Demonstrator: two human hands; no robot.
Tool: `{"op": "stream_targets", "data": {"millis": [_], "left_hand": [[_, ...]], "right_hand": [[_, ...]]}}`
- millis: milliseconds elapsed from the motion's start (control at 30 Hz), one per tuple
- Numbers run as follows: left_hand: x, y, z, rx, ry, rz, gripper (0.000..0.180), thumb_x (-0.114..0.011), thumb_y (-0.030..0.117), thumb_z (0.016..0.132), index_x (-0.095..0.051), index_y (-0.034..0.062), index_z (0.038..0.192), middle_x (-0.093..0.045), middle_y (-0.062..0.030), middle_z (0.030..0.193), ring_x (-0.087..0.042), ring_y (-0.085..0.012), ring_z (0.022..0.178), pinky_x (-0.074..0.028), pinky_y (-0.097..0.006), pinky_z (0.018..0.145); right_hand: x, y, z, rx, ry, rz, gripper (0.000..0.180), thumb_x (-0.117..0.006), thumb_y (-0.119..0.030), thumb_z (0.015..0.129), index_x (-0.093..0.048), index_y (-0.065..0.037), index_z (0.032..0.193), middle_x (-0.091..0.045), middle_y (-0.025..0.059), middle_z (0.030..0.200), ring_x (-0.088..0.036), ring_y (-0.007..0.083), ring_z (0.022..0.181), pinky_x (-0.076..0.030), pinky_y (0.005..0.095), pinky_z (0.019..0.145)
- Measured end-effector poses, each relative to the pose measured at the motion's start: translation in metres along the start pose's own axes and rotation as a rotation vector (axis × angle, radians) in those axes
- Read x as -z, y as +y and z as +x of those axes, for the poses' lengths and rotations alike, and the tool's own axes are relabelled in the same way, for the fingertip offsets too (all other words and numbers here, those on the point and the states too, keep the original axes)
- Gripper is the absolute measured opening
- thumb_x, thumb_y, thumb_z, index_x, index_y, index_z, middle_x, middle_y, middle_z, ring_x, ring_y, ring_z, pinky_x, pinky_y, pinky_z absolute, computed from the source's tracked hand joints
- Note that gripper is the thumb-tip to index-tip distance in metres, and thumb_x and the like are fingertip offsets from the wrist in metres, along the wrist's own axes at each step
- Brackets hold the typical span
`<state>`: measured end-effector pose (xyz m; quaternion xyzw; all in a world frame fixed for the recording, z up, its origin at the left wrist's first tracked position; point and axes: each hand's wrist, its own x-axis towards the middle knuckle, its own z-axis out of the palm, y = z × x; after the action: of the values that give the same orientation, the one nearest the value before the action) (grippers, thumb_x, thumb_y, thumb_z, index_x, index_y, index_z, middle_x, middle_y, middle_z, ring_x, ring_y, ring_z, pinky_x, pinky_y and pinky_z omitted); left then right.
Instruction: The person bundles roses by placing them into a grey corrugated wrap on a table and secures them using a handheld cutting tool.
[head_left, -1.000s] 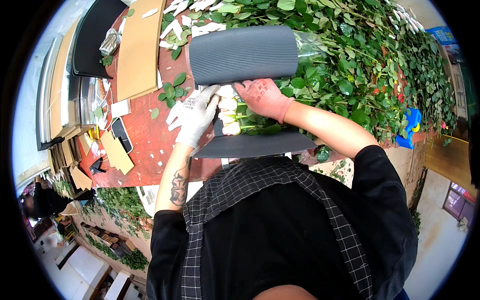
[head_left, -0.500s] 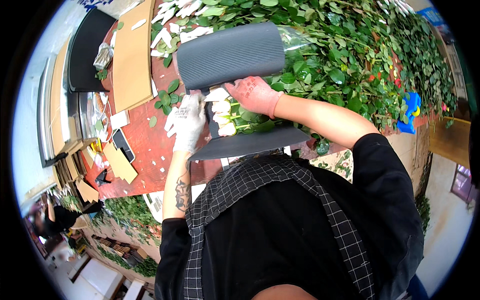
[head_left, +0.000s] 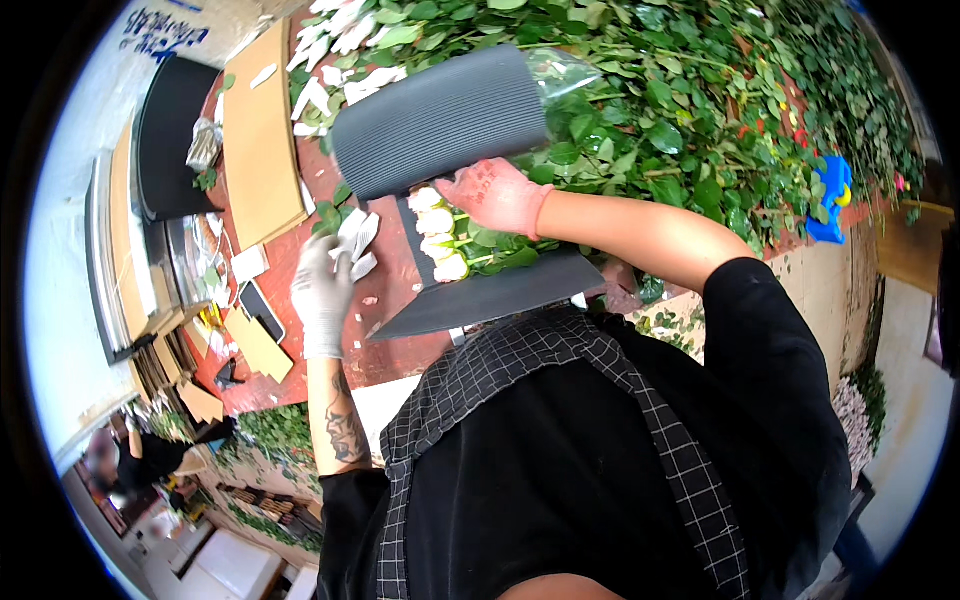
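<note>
Pale cream roses with green stems lie in a row on a dark grey sheet. Its far part is a ribbed, curved grey panel. In a pink glove, my right hand is closed at the near edge of this panel, beside the topmost rose; what its fingertips grip is hidden. My left hand, white-gloved, is apart from the roses at their left, thumb and fingers parted. White strips lie on the red table beside its fingers; I see none of them in its grip.
Leafy green stems heap over the far and right side of the red table. Left stand cardboard sheets, a phone and a brown card piece. A blue tool sits at the right edge. Another person is at far lower left.
My left hand has moved left, away from the roses, and the white strips now show beside it. My right hand stays at the ribbed panel's edge. The whole view has shifted slightly.
</note>
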<state>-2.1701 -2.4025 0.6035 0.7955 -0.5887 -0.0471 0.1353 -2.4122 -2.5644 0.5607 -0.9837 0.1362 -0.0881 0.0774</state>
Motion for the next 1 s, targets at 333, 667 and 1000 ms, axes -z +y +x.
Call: {"op": "stream_targets", "data": {"millis": [333,667,1000], "left_hand": [[-0.008,0.081,-0.004,-0.394,-0.528,-0.116,0.049,-0.051,0.038,0.089,-0.050,0.0082,0.127,-0.042,-0.0122,0.140,-0.062,-0.0291,0.099,-0.049,-0.039,0.083],[-0.022,0.076,0.013,-0.369,-0.291,-0.157,0.064,-0.057,0.037,0.083,-0.039,0.0044,0.135,-0.037,-0.0149,0.143,-0.060,-0.0313,0.104,-0.049,-0.037,0.085],[-0.014,0.093,0.015,-0.249,-0.591,-0.095,0.070,-0.054,0.042,0.085,-0.031,0.0056,0.141,-0.028,-0.0169,0.148,-0.063,-0.0322,0.096,-0.052,-0.038,0.077]], "right_hand": [[0.014,-0.011,0.009,-0.041,-0.114,-0.059,0.025,-0.048,-0.014,0.082,-0.055,-0.006,0.105,-0.061,0.0116,0.083,-0.063,0.0281,0.078,-0.048,0.0411,0.066],[0.007,-0.007,0.004,0.045,0.020,-0.126,0.023,-0.048,-0.018,0.081,-0.057,-0.005,0.098,-0.059,0.0116,0.083,-0.060,0.0243,0.072,-0.047,0.0370,0.069],[0.180,0.122,0.066,-0.293,0.262,0.283,0.023,-0.053,-0.020,0.080,-0.066,-0.014,0.097,-0.066,0.0105,0.093,-0.064,0.0268,0.089,-0.052,0.0374,0.077]]}}
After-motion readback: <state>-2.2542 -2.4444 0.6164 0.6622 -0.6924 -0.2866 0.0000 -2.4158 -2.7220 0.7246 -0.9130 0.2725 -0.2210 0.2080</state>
